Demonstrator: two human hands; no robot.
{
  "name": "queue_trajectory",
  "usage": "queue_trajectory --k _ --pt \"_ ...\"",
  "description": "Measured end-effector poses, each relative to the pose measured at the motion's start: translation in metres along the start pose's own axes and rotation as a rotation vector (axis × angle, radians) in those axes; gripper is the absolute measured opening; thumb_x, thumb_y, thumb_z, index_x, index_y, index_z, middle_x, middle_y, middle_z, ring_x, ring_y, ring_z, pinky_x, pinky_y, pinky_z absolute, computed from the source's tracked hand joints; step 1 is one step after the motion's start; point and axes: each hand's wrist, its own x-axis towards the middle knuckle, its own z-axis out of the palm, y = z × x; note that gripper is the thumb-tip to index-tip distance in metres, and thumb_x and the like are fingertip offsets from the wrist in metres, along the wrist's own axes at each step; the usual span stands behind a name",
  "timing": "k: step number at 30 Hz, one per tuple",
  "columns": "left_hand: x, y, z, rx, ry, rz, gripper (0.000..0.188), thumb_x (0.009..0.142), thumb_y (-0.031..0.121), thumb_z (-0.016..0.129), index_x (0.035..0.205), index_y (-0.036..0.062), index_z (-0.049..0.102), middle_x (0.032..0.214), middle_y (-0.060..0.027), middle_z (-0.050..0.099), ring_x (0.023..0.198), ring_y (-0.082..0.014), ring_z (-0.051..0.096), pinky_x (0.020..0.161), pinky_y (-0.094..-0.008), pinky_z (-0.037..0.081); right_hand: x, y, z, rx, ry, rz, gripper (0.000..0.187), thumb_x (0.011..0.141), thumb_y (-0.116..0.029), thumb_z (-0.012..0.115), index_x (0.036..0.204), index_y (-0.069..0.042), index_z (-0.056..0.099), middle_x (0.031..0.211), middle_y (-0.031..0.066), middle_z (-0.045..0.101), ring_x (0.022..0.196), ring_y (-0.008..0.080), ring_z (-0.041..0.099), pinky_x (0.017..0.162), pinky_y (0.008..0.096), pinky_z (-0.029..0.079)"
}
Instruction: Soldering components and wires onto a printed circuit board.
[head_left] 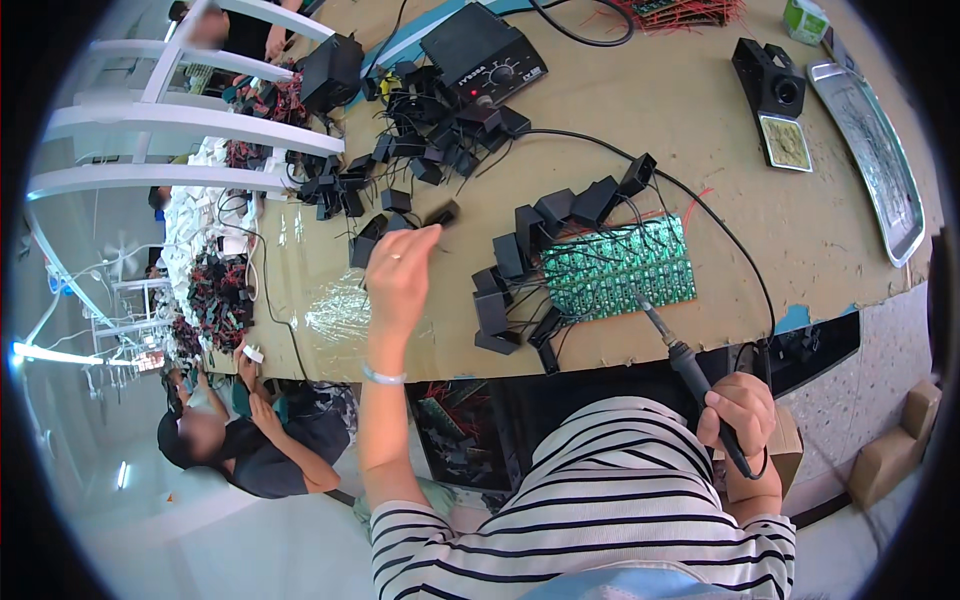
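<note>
My right hand (742,412) grips a soldering iron (690,370) by its dark handle. Its metal tip reaches the lower edge of a green circuit board panel (620,268); I cannot tell whether it touches. Black rectangular housings (512,256) with thin wires line the panel's left and upper sides, their wires running over the board. Left of them, my left hand (398,280) is raised above the table with its fingers pinched. A small black housing (442,213), blurred by motion, is at those fingertips. More black housings (366,240) lie just beyond this hand.
A black soldering station (485,55) with a dial stands behind a heap of wired black housings (425,125). Far right are an iron holder (770,80) with a sponge (787,142) and a metal tray (870,160). The iron's cable (735,240) crosses the table. A co-worker (265,440) sits left.
</note>
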Motion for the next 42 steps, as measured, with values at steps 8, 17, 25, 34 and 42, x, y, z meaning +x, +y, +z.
queue_trajectory --k 8,17,25,34,42 --pt "0.019 0.037 0.021 -1.145 0.379 -0.674 0.038 0.099 0.006 0.064 0.135 -0.0023 0.052 0.093 -0.0064 0.070 0.099 -0.0165 0.069 0.093 -0.0310 0.053 0.010 0.002 -0.001 0.012 0.020 -0.051 0.011 0.089 -0.004 0.063 0.097 0.001 0.058 0.070 0.0084 0.059 0.052 0.0235 0.060 0.049 0.0348 0.051" --pt "0.059 0.107 -0.024 -0.535 0.005 -0.006 0.022 0.085 0.004 0.074 0.107 0.0055 0.075 0.087 -0.0035 0.059 0.064 -0.0124 0.056 0.058 -0.0324 0.047 0.009 0.006 0.000 0.066 -0.011 0.007 0.028 0.076 0.004 0.074 0.101 -0.001 0.063 0.078 0.0073 0.064 0.059 0.0233 0.064 0.054 0.0326 0.054" --pt "0.063 0.133 0.007 -0.391 -0.232 0.282 0.018 0.078 0.003 0.073 0.096 0.0042 0.068 0.085 -0.0045 0.058 0.063 -0.0214 0.061 0.059 -0.0329 0.050 0.003 0.011 0.006 0.038 -0.024 0.019 0.028 0.072 0.005 0.074 0.098 -0.001 0.065 0.077 0.0059 0.063 0.058 0.0211 0.063 0.055 0.0310 0.054" --pt "0.064 0.135 0.015 -0.398 -0.248 0.246 0.011 0.081 0.006 0.071 0.088 0.0054 0.063 0.084 -0.0057 0.054 0.061 -0.0214 0.060 0.059 -0.0333 0.050 0.007 0.016 0.013 0.035 -0.056 0.043 0.030 0.071 0.006 0.075 0.098 -0.002 0.065 0.077 0.0058 0.064 0.059 0.0210 0.063 0.056 0.0322 0.053" --pt "0.062 0.134 0.018 -0.399 -0.252 0.242 0.011 0.081 0.007 0.072 0.086 0.0057 0.062 0.085 -0.0058 0.055 0.060 -0.0222 0.060 0.057 -0.0341 0.051 0.008 0.012 0.014 -0.004 -0.056 0.040 0.030 0.069 0.006 0.075 0.097 -0.003 0.066 0.076 0.0060 0.064 0.059 0.0209 0.063 0.057 0.0318 0.054"
